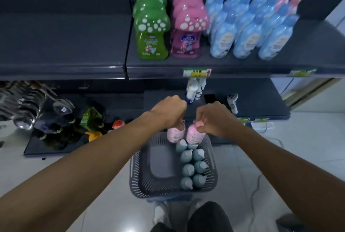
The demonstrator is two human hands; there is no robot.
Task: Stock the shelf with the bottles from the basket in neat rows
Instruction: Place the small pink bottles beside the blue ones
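Note:
A grey slotted basket (141,181) stands on the floor below me, with several teal bottles (193,166) upright along its right side. My left hand (169,111) grips the cap of a pink bottle (175,134) above the basket's far edge. My right hand (212,118) pinches the pink cap of a second pink bottle (195,136) beside it. On the dark shelf (242,63) above stand rows of blue bottles (248,26), with two pink bottles (288,0) at the back right.
Green mushroom-shaped bottles (151,21) and pink ones (188,21) stand left of the blue rows. The lower shelf (261,101) holds white bottles (193,91). Dark glass bottles and packaged goods (56,120) sit at lower left. My legs and shoes (186,216) are behind the basket.

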